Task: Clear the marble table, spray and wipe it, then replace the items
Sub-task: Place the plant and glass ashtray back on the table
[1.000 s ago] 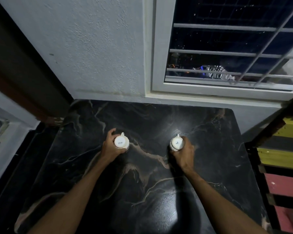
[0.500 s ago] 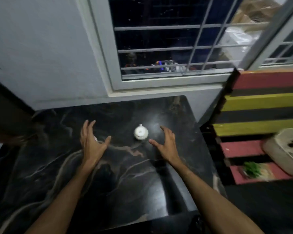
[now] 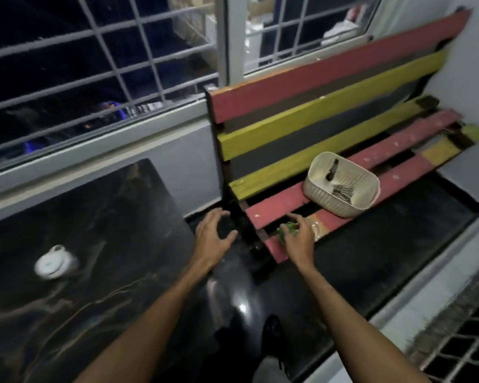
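green leafy sprigs in a small clear glass (image 3: 288,228) sat at the front left corner of the red and yellow slatted wooden bench (image 3: 315,78). they lay directly beneath the right hand (image 3: 299,240), which was the nearer 1. its fingers curved over them, grip unclear. the left hand (image 3: 213,233) hovered spread and empty beside the bench end. the glass's axis was hidden. the white ceramic cup (image 3: 54,265) stood on the black marble table (image 3: 108,217), its mark unreadable.
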